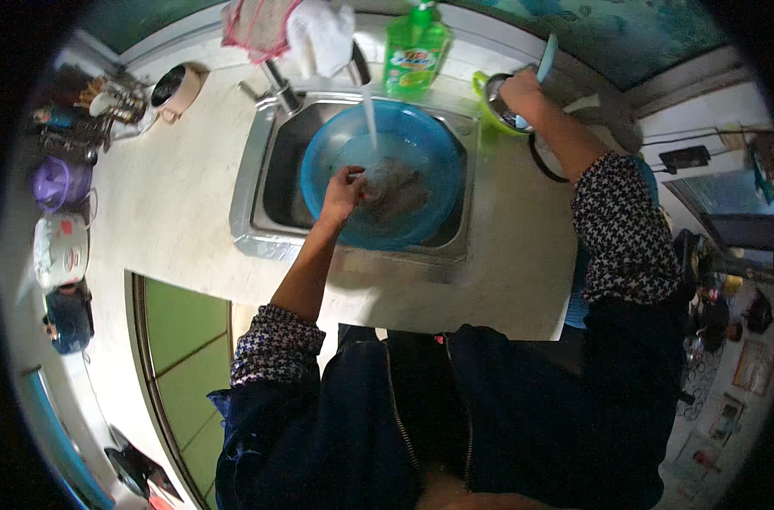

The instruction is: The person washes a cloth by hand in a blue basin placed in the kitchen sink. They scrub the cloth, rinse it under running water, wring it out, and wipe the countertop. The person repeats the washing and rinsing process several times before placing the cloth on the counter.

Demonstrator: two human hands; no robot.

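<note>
A blue plastic basin (447, 204) sits in the stainless steel sink (285, 191), with a stream of water falling from the faucet (360, 67) into it. Under the water lies a brownish-grey soft mass (400, 191), too blurred to name. Over the left part of the basin is my left hand (345, 189), fingers curled near the stream; whether it holds something small cannot be told. At the upper right, my right hand (521, 95) reaches over a green-rimmed container (489, 115) behind the counter's right side. Its fingertips are hidden, so its grip is unclear.
A green dish soap bottle (415, 57) stands behind the sink. Cloths (323, 38) hang by the faucet. A pinkish pot (178, 92) is at the back left of the pale counter (170, 210). Along the left wall are a purple basket (62, 182) and a white appliance (62, 248).
</note>
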